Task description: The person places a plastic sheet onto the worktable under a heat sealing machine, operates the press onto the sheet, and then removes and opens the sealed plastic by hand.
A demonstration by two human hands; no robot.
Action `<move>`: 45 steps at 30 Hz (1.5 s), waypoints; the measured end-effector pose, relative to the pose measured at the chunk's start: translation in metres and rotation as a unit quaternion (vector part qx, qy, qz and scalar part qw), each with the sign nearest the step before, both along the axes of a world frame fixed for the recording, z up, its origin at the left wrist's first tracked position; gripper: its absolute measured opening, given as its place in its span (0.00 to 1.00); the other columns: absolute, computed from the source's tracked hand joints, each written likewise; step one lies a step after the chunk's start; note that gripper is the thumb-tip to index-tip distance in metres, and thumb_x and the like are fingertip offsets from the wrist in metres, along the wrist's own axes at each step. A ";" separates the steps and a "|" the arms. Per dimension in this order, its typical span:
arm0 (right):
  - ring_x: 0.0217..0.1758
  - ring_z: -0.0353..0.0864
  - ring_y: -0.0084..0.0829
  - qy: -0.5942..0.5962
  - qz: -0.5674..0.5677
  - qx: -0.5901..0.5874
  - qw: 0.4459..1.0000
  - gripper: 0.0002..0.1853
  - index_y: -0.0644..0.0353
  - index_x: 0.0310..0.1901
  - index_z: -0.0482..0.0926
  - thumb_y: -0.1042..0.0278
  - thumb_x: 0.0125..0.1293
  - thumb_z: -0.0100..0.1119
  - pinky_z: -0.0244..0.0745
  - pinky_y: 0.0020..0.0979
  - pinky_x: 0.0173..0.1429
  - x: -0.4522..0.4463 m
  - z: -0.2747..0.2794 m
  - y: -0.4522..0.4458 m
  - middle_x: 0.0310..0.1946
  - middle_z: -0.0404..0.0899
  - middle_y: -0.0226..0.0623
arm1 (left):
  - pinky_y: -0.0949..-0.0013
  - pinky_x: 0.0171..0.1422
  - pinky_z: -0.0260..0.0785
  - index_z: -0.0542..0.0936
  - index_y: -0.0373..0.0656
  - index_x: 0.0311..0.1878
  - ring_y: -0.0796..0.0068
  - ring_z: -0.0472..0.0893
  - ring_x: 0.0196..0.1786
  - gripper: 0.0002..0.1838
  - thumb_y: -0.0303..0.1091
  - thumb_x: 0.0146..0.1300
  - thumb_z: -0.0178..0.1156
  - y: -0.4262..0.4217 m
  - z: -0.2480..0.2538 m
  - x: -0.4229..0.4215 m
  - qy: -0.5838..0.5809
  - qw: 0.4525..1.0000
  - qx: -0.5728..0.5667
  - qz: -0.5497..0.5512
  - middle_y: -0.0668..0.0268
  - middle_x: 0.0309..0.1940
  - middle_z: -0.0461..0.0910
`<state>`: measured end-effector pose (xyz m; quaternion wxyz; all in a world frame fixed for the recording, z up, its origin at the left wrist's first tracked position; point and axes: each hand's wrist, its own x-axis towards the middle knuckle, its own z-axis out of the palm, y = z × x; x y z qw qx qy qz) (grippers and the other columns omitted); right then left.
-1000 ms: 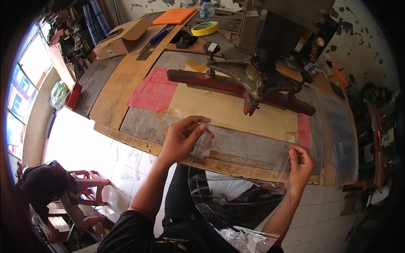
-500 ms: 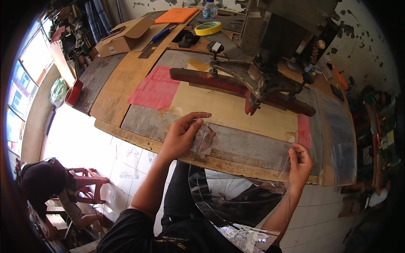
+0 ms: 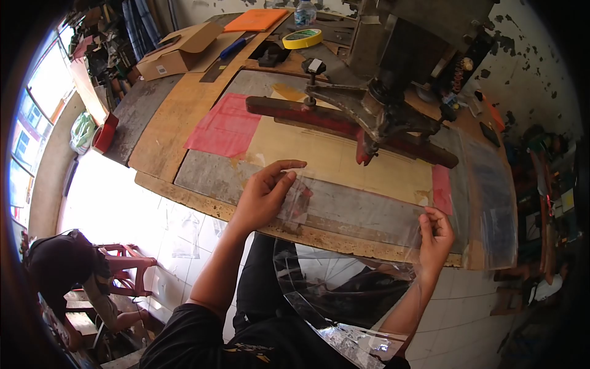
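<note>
A clear plastic sheet (image 3: 344,289) hangs between my hands, over the table's front edge and above my lap. My left hand (image 3: 265,194) is closed on its left part, thumb and index finger near each other. At the sheet's right edge, my right hand (image 3: 436,234) pinches it between thumb and fingers. Beyond my hands, a yellowish sheet (image 3: 332,157) lies on the grey board (image 3: 209,175), with a pink piece (image 3: 224,126) at its left. The red bar (image 3: 295,112) of a press (image 3: 384,101) spans above the yellowish sheet.
Clear plastic sheets (image 3: 495,203) lie at the table's right side. A cardboard box (image 3: 169,61), an orange folder (image 3: 255,20), yellow tape (image 3: 302,39) and a bottle (image 3: 305,13) stand at the back. Another person (image 3: 67,264) is low at the left, near a red stool (image 3: 132,270).
The fingers of my left hand have spread slightly from their earlier curl. Both hands stay nearly in place with the plastic sheet, and the view has shifted slightly.
</note>
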<state>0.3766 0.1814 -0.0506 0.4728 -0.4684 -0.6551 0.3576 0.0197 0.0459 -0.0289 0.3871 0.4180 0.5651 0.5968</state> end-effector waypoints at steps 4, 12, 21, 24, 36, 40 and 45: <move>0.39 0.77 0.16 -0.009 -0.010 0.007 1.000 0.10 0.66 0.53 0.86 0.72 0.75 0.70 0.73 0.22 0.47 0.004 -0.005 0.002 0.38 0.83 0.27 | 0.79 0.44 0.72 0.80 0.39 0.69 0.89 0.81 0.39 0.17 0.33 0.84 0.56 -0.001 0.002 -0.002 0.027 0.999 -0.044 -0.006 0.64 0.39 0.92; 0.37 0.78 0.16 -0.005 -0.010 0.004 1.000 0.10 0.64 0.52 0.86 0.73 0.72 0.73 0.74 0.22 0.45 0.001 0.001 0.001 0.37 0.84 0.27 | 0.80 0.29 0.54 0.78 0.39 0.71 0.94 0.65 0.25 0.20 0.34 0.81 0.62 0.002 -0.002 0.004 0.009 1.000 0.004 0.005 0.83 0.27 0.75; 0.38 0.80 0.17 -0.003 -0.001 0.004 1.000 0.11 0.64 0.53 0.87 0.73 0.72 0.73 0.76 0.23 0.46 0.000 0.004 0.000 0.37 0.85 0.28 | 0.78 0.48 0.76 0.77 0.37 0.71 0.82 0.88 0.44 0.22 0.26 0.78 0.65 -0.001 0.006 0.003 0.048 0.998 -0.027 0.007 0.63 0.40 0.91; 0.38 0.81 0.17 -0.003 -0.001 0.012 1.000 0.11 0.64 0.53 0.87 0.74 0.72 0.72 0.76 0.23 0.46 0.001 0.001 0.000 0.37 0.86 0.28 | 0.78 0.46 0.75 0.78 0.39 0.71 0.83 0.88 0.43 0.22 0.26 0.77 0.66 -0.001 0.002 0.003 0.078 0.997 -0.026 0.009 0.64 0.40 0.91; 0.37 0.79 0.16 -0.001 0.009 0.023 1.000 0.09 0.65 0.51 0.88 0.74 0.72 0.73 0.75 0.22 0.44 0.001 0.001 0.000 0.36 0.86 0.27 | 0.80 0.44 0.70 0.79 0.41 0.71 0.89 0.82 0.39 0.22 0.27 0.75 0.67 0.002 -0.011 0.001 0.071 0.997 -0.013 0.019 0.66 0.40 0.89; 0.36 0.78 0.16 -0.017 0.014 0.028 0.999 0.09 0.64 0.52 0.89 0.73 0.73 0.72 0.75 0.23 0.43 0.001 0.006 0.000 0.36 0.86 0.27 | 0.80 0.40 0.68 0.79 0.41 0.70 0.91 0.79 0.35 0.22 0.28 0.76 0.67 0.002 -0.007 0.002 0.078 0.997 -0.008 0.026 0.69 0.38 0.88; 0.36 0.79 0.17 -0.024 0.015 0.033 0.999 0.09 0.63 0.52 0.89 0.73 0.73 0.71 0.75 0.24 0.42 0.001 0.003 0.000 0.36 0.86 0.29 | 0.80 0.36 0.65 0.80 0.41 0.70 0.92 0.75 0.31 0.21 0.30 0.76 0.67 0.001 -0.009 0.002 0.098 0.995 -0.010 0.028 0.71 0.36 0.87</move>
